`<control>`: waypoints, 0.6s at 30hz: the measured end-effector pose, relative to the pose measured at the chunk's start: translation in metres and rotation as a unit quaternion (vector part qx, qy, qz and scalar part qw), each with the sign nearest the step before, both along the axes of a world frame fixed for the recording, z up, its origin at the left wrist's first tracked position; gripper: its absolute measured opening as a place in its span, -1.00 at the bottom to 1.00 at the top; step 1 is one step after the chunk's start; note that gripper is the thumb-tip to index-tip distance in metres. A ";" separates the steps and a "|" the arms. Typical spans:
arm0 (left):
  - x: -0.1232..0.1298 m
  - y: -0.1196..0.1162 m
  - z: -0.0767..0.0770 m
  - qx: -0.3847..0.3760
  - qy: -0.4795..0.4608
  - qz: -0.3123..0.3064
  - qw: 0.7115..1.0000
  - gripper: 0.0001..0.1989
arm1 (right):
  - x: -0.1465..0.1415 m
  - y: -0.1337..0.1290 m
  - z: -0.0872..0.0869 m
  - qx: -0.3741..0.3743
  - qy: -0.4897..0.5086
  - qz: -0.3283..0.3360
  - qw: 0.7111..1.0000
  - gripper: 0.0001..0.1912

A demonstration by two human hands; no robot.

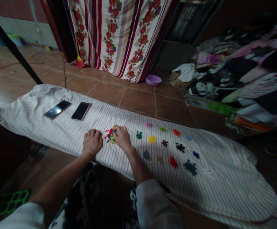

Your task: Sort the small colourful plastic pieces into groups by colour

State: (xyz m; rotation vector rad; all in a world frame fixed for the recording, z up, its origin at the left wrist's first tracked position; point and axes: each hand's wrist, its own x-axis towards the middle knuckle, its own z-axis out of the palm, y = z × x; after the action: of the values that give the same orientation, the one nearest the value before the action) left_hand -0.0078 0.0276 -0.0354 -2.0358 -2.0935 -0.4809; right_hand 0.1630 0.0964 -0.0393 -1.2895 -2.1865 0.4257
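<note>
A mixed pile of small coloured plastic pieces (110, 135) lies on the striped cloth between my hands. My right hand (122, 137) reaches into its right side, thumb and fingers drawn together; what is between the fingertips is too small to make out. Just left of the pile, my left hand (92, 142) rests on the cloth with its fingers curled under, hiding anything inside. To the right, similar pieces lie in small single-colour heaps, among them green (138, 135), yellow (151, 139), black (180, 147), red (173, 162) and dark grey (190, 167).
Two phones (57, 109) (81, 111) lie on the left part of the striped cloth (226, 190). Beyond it are a floral curtain (126, 35), a purple basin (153, 80), a red broom (79, 63) and piled clothes (248, 63). A dark pole (14, 44) slants at left.
</note>
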 end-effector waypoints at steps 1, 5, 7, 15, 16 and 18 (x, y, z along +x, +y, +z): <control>0.000 0.000 0.000 -0.001 -0.002 -0.001 1.000 -0.79 | 0.000 0.000 0.000 -0.001 0.001 -0.002 1.000 -0.85; -0.001 0.000 0.001 -0.005 0.000 -0.007 1.000 -0.79 | 0.001 0.000 0.001 -0.008 -0.007 -0.007 1.000 -0.85; 0.000 0.000 0.001 -0.005 0.003 -0.005 1.000 -0.79 | 0.002 0.000 0.002 -0.009 -0.009 -0.007 1.000 -0.84; 0.000 0.000 0.000 -0.005 -0.001 -0.002 1.000 -0.78 | 0.014 0.002 0.005 -0.012 0.010 -0.030 0.999 -0.83; 0.000 0.000 0.000 -0.004 0.000 -0.001 1.000 -0.78 | 0.016 0.003 0.005 -0.013 0.009 -0.033 0.999 -0.83; -0.001 0.000 -0.001 -0.001 0.002 0.000 1.000 -0.78 | 0.021 0.003 0.006 -0.016 0.006 -0.043 0.999 -0.83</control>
State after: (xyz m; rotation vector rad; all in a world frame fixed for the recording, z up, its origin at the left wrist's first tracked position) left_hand -0.0084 0.0277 -0.0361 -2.0374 -2.0916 -0.4731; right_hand 0.1837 0.0996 -0.0335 -1.3887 -2.1138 0.4343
